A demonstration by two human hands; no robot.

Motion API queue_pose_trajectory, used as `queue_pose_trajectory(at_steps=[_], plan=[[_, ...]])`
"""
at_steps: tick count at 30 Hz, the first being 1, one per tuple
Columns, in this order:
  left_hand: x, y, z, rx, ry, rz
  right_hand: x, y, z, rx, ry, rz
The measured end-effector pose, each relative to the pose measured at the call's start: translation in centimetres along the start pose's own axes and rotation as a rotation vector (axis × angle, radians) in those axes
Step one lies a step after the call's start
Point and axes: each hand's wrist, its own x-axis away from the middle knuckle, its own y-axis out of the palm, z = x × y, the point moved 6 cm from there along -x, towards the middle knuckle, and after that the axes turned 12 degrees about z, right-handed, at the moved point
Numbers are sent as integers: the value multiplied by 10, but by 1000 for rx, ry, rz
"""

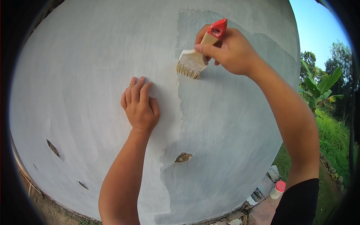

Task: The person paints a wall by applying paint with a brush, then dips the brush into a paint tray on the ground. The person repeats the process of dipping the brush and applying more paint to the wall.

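Observation:
A pale wall [93,48] fills most of the view, whiter on the left and wetter grey on the right, with an uneven edge between. My right hand [230,50] grips a flat paintbrush [193,60] by its wooden, red-tipped handle. The bristles point down and meet the wall near that edge. Lower and to the left, my left hand [140,105] rests on the wall, its fingers pointing up and somewhat apart, holding nothing.
Chipped holes mark the wall, one [183,157] below the brush and another [53,148] at the left. A white tub with a red lid [278,189] stands on the ground at lower right, near broken stones. Grass and a banana plant [320,86] are beyond.

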Motion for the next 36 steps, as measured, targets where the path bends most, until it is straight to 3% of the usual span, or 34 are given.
queue_pose_trajectory(at_steps=[2,4,6,7,8,10,11,12,13,14,16,18,20,22,23,25,27,28,30,32,33,35,36], plan=[[-1,0,-1,-19,5,15,-47,-33,2,44,-120,264],[0,0,-1,-17,5,24,-63,-46,-15,-30,-153,261],[1,0,-1,-14,3,11,-59,-42,-19,191,-361,257],[0,0,-1,-7,1,5,-42,-21,-17,386,-636,273],[0,0,0,-2,-2,0,-14,-1,-15,594,-609,206],[0,-1,-1,-7,-3,-17,71,37,-22,509,-743,32],[0,1,-2,-6,-6,-19,121,52,-31,370,-864,166],[0,1,-2,-7,-1,-7,172,70,-37,397,-930,124],[1,1,-2,-9,8,3,219,84,-44,357,-915,-66],[2,1,-2,-11,11,3,229,84,-50,356,-915,-63],[0,1,-1,-12,3,1,235,88,-50,36,-683,-321],[-1,0,-1,-16,12,7,147,59,-25,-20,-305,-333],[0,0,0,-24,7,17,53,18,0,-138,37,-111],[0,0,0,-17,10,11,-13,-30,-1,-4,-250,284],[-1,0,-1,-21,12,15,-30,-41,-1,-7,-255,286],[0,0,-1,-17,17,12,-37,-54,-13,368,-574,340],[0,0,-1,-17,23,12,6,-10,2,602,-708,188],[0,0,-1,-17,26,13,45,11,-1,571,-730,-14],[1,1,-1,-7,23,15,140,42,-14,354,-819,-121],[1,0,-1,-11,15,34,214,56,-33,111,-778,-342],[1,0,-1,-3,13,21,211,54,-34,119,-789,-341],[0,-1,-1,1,9,40,191,54,-20,107,-513,-577],[1,-1,-2,11,1,31,149,38,-9,38,-287,-458]])
